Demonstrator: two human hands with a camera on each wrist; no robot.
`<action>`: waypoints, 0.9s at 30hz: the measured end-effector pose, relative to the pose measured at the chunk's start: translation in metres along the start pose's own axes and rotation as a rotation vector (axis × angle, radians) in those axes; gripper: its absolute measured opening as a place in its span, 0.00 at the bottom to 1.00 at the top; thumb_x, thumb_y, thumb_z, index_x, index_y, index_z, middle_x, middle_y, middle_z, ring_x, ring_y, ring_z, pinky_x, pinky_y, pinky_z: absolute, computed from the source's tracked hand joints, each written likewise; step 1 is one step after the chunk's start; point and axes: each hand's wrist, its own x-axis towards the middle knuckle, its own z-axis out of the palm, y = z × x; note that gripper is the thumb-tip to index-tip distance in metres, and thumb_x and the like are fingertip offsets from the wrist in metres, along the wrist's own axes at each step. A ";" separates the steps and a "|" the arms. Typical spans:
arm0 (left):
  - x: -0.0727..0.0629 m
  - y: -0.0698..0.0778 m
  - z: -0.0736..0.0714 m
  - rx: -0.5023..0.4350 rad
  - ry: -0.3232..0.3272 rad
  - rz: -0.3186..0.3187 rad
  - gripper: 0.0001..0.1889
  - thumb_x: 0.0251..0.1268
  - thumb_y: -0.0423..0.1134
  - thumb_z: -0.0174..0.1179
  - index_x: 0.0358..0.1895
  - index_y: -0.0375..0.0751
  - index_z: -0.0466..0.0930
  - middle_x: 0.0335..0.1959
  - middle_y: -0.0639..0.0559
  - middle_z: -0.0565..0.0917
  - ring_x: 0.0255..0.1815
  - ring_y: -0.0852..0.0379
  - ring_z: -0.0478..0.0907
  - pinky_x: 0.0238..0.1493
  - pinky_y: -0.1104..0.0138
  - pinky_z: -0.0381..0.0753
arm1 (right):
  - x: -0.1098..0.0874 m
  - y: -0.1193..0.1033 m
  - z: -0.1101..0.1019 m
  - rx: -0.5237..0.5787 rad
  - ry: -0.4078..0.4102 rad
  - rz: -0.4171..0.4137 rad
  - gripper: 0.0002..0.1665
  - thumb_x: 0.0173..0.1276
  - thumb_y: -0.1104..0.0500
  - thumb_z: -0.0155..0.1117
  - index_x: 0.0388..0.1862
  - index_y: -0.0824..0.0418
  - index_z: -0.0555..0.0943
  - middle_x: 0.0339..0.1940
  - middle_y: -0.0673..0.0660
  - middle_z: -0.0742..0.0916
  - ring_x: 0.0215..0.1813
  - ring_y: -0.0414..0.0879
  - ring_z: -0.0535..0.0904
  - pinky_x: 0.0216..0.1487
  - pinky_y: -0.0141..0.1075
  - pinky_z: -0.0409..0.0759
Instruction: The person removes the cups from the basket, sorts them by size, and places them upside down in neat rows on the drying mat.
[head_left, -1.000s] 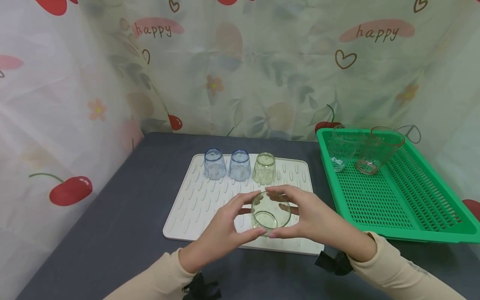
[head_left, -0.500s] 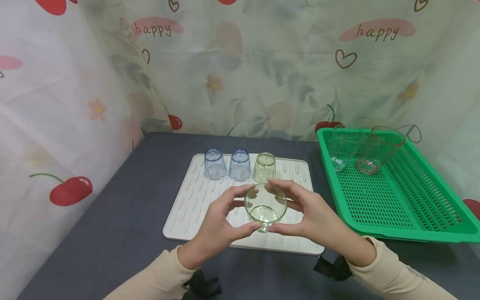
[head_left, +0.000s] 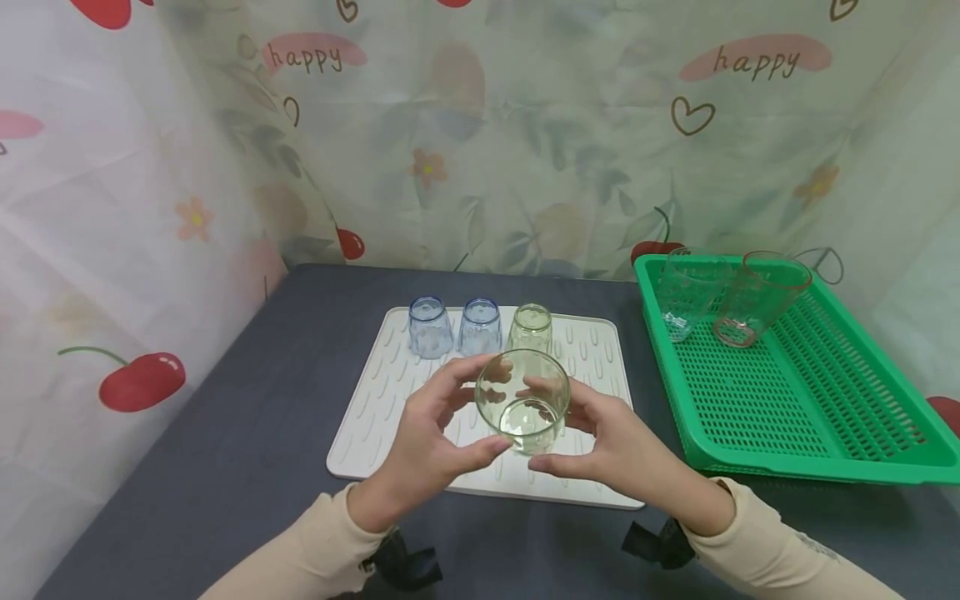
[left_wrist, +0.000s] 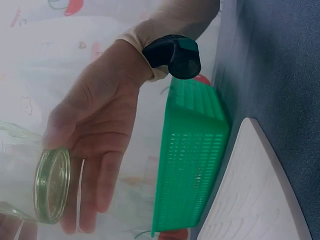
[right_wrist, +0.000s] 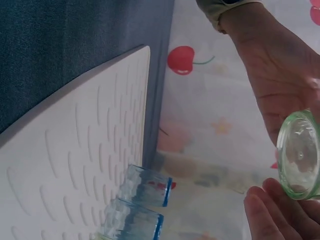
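Note:
My left hand (head_left: 423, 442) holds a clear green-tinted drinking glass (head_left: 551, 421), thumb at the near side and fingers round the left. The glass is tilted with its mouth toward me, above the drying mat (head_left: 360, 442). My right hand (head_left: 622, 437) is at its right side, fingers reaching behind the wall and thumb just below the base. In the left wrist view, the fingers of the right hand (left_wrist: 102, 135) extend straight beside the glass base (left_wrist: 52, 185). Two blue glasses (head_left: 430, 329) and another green glass (head_left: 531, 327) stand upside down along the mat's far edge.
A green plastic basket (head_left: 847, 467) stands right of the mat. Inside it lean a clear glass (head_left: 686, 292) and a pink-rimmed glass (head_left: 765, 300). Patterned curtains (head_left: 480, 167) enclose the dark tabletop (head_left: 240, 433) at the back and sides.
The green glass has risen toward me and slightly left, its mouth turning more toward my view. My right thumb has come away from the base while my left hand keeps its hold.

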 end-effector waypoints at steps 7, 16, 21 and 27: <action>0.001 0.003 0.001 -0.050 -0.001 0.015 0.33 0.58 0.36 0.69 0.63 0.24 0.66 0.54 0.30 0.76 0.57 0.55 0.76 0.52 0.61 0.81 | -0.001 0.001 0.002 0.023 -0.001 0.004 0.41 0.56 0.57 0.76 0.68 0.58 0.70 0.61 0.56 0.80 0.58 0.47 0.81 0.56 0.38 0.80; 0.000 0.004 -0.002 -0.159 -0.010 -0.040 0.33 0.60 0.34 0.67 0.64 0.22 0.62 0.55 0.27 0.73 0.59 0.53 0.76 0.54 0.57 0.81 | -0.007 -0.001 -0.006 0.025 0.069 -0.048 0.36 0.54 0.60 0.77 0.62 0.56 0.74 0.58 0.53 0.81 0.56 0.40 0.81 0.56 0.30 0.78; -0.002 0.004 -0.008 -0.142 -0.026 -0.080 0.33 0.57 0.25 0.66 0.65 0.24 0.62 0.55 0.28 0.73 0.60 0.56 0.75 0.55 0.58 0.80 | -0.008 -0.005 -0.015 0.087 0.102 -0.100 0.37 0.54 0.67 0.75 0.63 0.61 0.73 0.57 0.52 0.80 0.55 0.37 0.80 0.54 0.30 0.80; -0.007 0.005 -0.014 -0.050 -0.071 -0.167 0.36 0.52 0.19 0.65 0.67 0.29 0.62 0.59 0.32 0.73 0.64 0.55 0.72 0.57 0.58 0.79 | -0.008 -0.011 -0.024 0.189 0.129 -0.179 0.36 0.55 0.74 0.71 0.64 0.69 0.71 0.61 0.48 0.79 0.58 0.38 0.79 0.52 0.33 0.82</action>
